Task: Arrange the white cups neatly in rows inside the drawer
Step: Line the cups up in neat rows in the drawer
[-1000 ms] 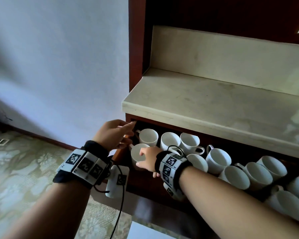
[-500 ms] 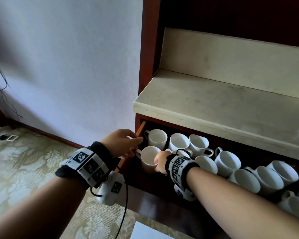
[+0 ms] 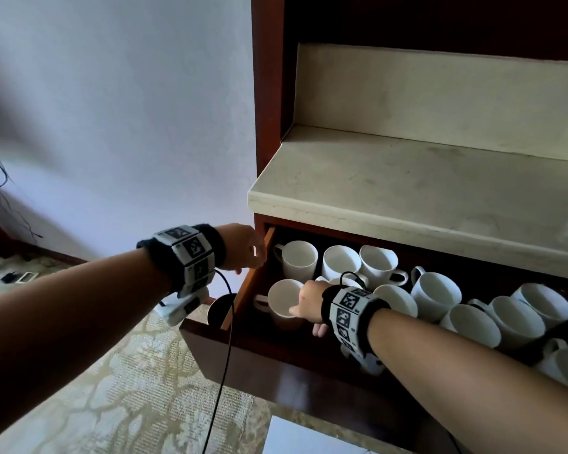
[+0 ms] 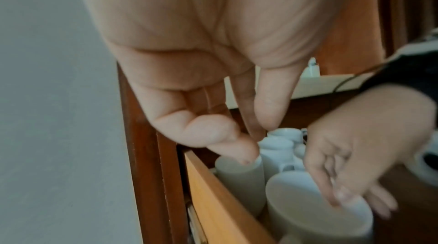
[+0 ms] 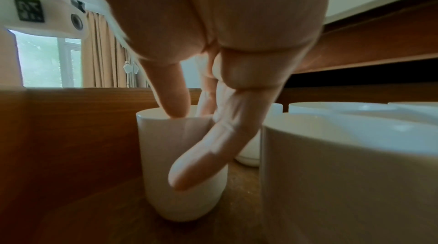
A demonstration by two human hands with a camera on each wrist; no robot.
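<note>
An open wooden drawer (image 3: 245, 298) holds several white cups. My right hand (image 3: 304, 304) grips the front-left cup (image 3: 284, 298) by its rim. In the right wrist view one digit of the right hand (image 5: 187, 147) dips inside this cup (image 5: 163, 163) and a finger lies down its outer wall. The cup stands upright on the drawer floor close to the left wall, its handle pointing left. My left hand (image 3: 254, 255) hovers at the drawer's back-left corner, fingers loosely curled, holding nothing. The left wrist view shows the left hand (image 4: 239, 132) above the back-left cup (image 4: 239, 178).
More white cups (image 3: 435, 291) crowd the drawer to the right, some tilted against each other. A pale stone counter (image 3: 407, 198) overhangs the drawer's back. A black cable (image 3: 225, 339) hangs from my left wrist past the drawer's front corner. Wall and carpet lie to the left.
My right hand keeps its hold on the front-left cup, which sits slightly nearer the drawer's front. My left hand has drawn back a little from the drawer's corner. The head view has shifted.
</note>
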